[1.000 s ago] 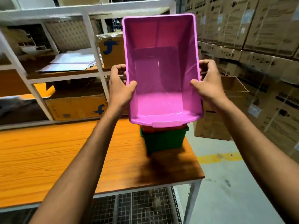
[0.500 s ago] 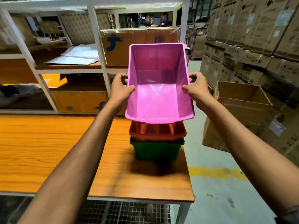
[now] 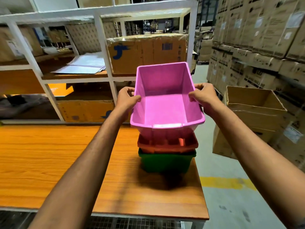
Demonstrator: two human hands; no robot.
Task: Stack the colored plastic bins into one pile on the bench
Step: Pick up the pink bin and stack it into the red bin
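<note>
Warehouse shelving and stacked cartons ring the wooden worktop [image 3: 66,162], where a green bin [image 3: 166,162] sits at the right end with a red bin [image 3: 167,143] nested in it; a pink bin [image 3: 165,103] hangs just above the red bin, its near end already low against the red rim, far end tilted up. The left hand [image 3: 126,99] and right hand [image 3: 203,95] each have fingers clamped over a long side rim of the pink bin. To seat it well, I would level the far end, square the corners to the red bin, then press down evenly before letting go. Against half a second ago, the pink bin sits lower and flatter over the red bin, hiding more of its inside.
</note>
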